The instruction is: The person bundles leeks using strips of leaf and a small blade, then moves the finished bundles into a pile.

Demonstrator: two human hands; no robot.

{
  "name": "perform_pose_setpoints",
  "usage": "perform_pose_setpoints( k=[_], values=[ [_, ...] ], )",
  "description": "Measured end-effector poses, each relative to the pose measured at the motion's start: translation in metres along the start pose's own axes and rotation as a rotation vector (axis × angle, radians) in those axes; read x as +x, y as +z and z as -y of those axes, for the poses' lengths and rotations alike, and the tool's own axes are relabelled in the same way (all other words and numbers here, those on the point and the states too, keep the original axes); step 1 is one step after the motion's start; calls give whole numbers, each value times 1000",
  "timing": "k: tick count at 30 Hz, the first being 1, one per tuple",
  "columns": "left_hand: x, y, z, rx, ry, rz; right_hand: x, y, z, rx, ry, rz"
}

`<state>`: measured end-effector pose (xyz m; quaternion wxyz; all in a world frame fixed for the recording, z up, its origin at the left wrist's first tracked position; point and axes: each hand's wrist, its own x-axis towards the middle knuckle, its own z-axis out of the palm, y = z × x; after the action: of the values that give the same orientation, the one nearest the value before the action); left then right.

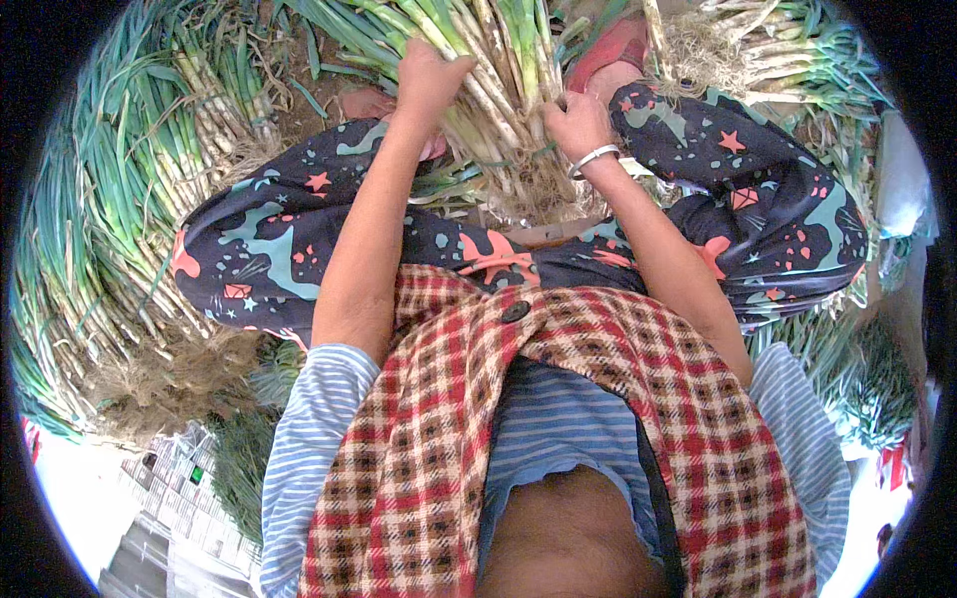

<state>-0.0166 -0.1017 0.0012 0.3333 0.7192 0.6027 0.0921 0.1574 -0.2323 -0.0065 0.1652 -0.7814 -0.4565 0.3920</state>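
Note:
Between my knees stands a thick bunch of green onions (501, 120), its pale stalks and hairy roots toward me and its green leaves pointing away. My left hand (431, 85) is closed on the upper left of the bunch, with the thumb lying across the stalks. At the bunch's right side, my right hand (581, 125) is closed, fingertips against the outer stalks. Whatever its fingers pinch is hidden. A light-coloured bracelet (595, 159) circles my right wrist.
A long heap of green onions (130, 249) lines the left side, roots facing me. More green onions (788, 60) lie at the far right, beside a red shoe (610, 52). My bent legs in patterned trousers (274, 229) flank the bunch. Additional greens (857, 379) lie behind my right knee.

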Motion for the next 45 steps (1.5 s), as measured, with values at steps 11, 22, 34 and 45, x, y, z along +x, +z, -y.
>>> perform_pose_setpoints(
  k=[11, 22, 34, 45],
  values=[
    [-6, -26, -16, -223, -179, 210, 60, 28, 58, -206, -255, 76],
    [-12, -12, 12, -437, -86, 88, 49, 17, 48, -59, -314, 40],
    [-7, 17, -4, -76, -28, -97, 127, 7, 38, -135, -389, -254],
    [-4, 15, 5, -205, 37, -83, 162, 22, 69, -246, -252, 6]
  ],
)
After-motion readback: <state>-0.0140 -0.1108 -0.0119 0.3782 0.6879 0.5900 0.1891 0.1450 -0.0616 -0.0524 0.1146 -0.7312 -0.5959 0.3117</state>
